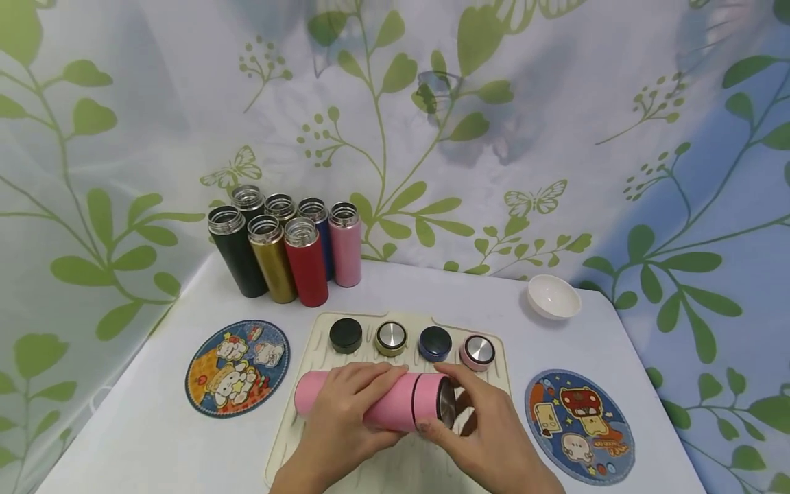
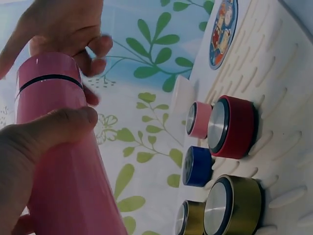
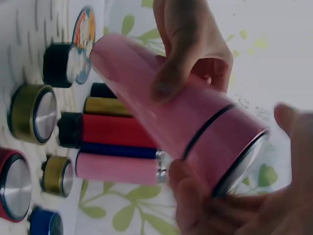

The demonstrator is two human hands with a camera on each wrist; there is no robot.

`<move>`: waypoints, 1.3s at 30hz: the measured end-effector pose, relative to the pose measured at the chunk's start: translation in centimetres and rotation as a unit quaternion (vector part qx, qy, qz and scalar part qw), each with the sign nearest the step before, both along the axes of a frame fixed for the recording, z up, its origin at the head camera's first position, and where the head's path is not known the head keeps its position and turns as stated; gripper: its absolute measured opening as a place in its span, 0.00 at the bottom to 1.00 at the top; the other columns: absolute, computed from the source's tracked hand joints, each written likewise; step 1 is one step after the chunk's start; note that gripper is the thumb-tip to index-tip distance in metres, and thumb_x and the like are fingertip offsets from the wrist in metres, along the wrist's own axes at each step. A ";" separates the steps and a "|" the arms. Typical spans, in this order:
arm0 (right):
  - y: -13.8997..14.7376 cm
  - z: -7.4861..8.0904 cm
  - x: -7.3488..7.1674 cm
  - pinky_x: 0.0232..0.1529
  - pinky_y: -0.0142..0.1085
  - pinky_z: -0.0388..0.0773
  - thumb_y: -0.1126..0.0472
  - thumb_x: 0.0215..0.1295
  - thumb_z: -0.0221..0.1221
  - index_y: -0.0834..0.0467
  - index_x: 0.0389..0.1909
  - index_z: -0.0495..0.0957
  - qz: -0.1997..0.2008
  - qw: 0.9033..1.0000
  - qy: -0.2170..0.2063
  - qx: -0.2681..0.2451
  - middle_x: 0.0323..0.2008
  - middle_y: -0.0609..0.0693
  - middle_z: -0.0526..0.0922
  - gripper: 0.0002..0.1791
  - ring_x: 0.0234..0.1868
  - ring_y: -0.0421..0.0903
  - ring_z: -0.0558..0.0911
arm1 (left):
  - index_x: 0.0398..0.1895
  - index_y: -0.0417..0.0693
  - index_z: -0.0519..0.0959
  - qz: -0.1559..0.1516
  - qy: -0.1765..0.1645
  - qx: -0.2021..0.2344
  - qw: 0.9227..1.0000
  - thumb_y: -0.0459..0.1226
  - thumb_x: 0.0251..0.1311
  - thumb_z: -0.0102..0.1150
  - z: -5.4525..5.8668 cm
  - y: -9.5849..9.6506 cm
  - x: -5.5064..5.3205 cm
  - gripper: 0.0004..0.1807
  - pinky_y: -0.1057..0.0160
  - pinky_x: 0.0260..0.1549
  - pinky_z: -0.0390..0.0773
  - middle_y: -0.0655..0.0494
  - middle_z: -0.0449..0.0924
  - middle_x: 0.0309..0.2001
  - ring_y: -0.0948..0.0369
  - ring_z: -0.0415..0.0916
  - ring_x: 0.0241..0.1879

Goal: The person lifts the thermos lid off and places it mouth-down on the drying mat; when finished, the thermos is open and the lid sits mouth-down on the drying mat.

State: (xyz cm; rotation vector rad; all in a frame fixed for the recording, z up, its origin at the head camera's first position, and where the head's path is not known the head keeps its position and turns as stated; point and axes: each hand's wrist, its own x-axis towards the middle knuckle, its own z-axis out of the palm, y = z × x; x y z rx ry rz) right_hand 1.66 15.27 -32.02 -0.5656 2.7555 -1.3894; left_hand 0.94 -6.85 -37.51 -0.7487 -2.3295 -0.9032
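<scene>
A pink thermos flask (image 1: 395,405) lies nearly level across the middle, with its pink lid (image 1: 435,400) on the right end and a dark ring at the seam. My left hand (image 1: 348,418) grips the body, thumb along the near side. My right hand (image 1: 487,425) is at the lid, thumb and fingers on opposite sides of it. One digit appears slightly off the lid in the right wrist view, where that hand (image 3: 254,196) is blurred. Behind the flask stand a black lid (image 1: 345,335), a gold lid (image 1: 391,338), a blue lid (image 1: 435,344) and another pink lid (image 1: 477,352).
Under the flask lies a cream ribbed mat (image 1: 284,439). Several lidless flasks (image 1: 278,267) stand at the back left. Round cartoon mats lie left (image 1: 210,357) and right (image 1: 537,405). A white bowl (image 1: 554,298) sits back right. Wrist views show a red lid (image 2: 239,127) too.
</scene>
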 end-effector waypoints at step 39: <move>1.4 -0.6 -0.1 0.36 0.32 0.81 0.54 0.56 0.74 0.41 0.64 0.73 0.104 0.991 0.085 0.017 0.57 0.39 0.74 0.35 0.48 0.38 0.77 | 0.60 0.57 0.80 0.007 0.039 -0.030 0.999 0.44 0.28 0.85 -0.5 0.1 -0.2 0.44 0.50 0.51 0.72 0.58 0.82 0.52 0.56 0.76 0.51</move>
